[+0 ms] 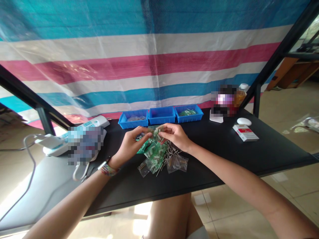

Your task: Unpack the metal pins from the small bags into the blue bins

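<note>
Between my left hand (133,144) and my right hand (176,136) is a small clear plastic bag (155,132) with pale pieces inside. Thumb and fingers of each hand pinch it, one at either side. Below the hands lies a heap of green-tinted small bags (156,154) with white pieces in them. Loose thin metal rods (168,154) are scattered at its right. Clear bags with brass-coloured pins (177,163) lie at the front of the heap. A bracelet and a watch sit on my left wrist.
Three blue bins stand behind the heap: the left bin (122,124) holds clear bags, the middle bin (161,119) shows a bare floor, the right bin (199,116) holds green bags. A power strip (99,121) lies left. A red-and-white box (246,133) and white oval object (244,121) lie right.
</note>
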Available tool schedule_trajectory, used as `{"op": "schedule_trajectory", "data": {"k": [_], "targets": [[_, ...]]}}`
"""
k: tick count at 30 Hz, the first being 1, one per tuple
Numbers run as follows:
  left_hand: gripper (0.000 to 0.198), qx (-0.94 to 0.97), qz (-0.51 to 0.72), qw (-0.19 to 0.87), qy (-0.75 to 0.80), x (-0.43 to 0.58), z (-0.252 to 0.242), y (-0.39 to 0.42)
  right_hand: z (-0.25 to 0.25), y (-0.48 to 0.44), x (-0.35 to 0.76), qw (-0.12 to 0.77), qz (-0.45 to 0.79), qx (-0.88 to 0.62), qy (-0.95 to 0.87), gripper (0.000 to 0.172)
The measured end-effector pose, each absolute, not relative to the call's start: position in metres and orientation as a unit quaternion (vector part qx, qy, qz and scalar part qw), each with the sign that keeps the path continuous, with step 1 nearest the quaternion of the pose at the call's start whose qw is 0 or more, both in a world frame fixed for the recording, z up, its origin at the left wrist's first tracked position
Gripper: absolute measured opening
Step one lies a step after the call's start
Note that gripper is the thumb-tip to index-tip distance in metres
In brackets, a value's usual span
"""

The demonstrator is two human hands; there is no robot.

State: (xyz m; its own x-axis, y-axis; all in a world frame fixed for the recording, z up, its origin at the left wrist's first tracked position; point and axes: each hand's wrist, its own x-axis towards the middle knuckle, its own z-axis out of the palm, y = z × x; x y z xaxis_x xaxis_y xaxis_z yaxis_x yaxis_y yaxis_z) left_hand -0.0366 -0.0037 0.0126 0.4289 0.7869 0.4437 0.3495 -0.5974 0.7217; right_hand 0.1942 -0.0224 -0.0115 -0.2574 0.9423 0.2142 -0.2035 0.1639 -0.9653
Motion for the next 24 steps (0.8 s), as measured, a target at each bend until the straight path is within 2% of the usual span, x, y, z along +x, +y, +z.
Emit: {"op": "schedule_trajectory", "data": {"k": [5,9,13,15,17,20,24], "targets": [[0.034,0.803,0.383,0.27,0.368,-0.04,0.012,0.001,0.001,-0.003,0.22,0.597,0.556,-0.347,-0.463,0.043],[0.025,0.845,0.341,0.186,0.367,-0.045,0.004,0.012,0.006,0.024,0.263,0.677,0.446,-0.388,-0.438,0.045],[0.026,0.877,0.288,0.14,0.36,-0.047,-0.001,0.016,0.003,0.045,0.306,0.704,0.334,-0.459,-0.427,0.052],[0.029,0.889,0.262,0.128,0.353,-0.047,-0.002,0.016,0.0,0.048,0.32,0.678,0.269,-0.524,-0.439,0.061],[0.031,0.899,0.242,0.129,0.343,-0.047,-0.001,0.016,-0.001,0.046,0.327,0.612,0.188,-0.598,-0.483,0.062],[0.031,0.907,0.223,0.148,0.325,-0.047,-0.001,0.015,-0.001,0.039,0.329,0.498,0.036,-0.674,-0.544,0.048],[0.031,0.912,0.213,0.15,0.317,-0.047,-0.004,0.017,0.001,0.03,0.322,0.423,-0.096,-0.696,-0.572,0.038]]}}
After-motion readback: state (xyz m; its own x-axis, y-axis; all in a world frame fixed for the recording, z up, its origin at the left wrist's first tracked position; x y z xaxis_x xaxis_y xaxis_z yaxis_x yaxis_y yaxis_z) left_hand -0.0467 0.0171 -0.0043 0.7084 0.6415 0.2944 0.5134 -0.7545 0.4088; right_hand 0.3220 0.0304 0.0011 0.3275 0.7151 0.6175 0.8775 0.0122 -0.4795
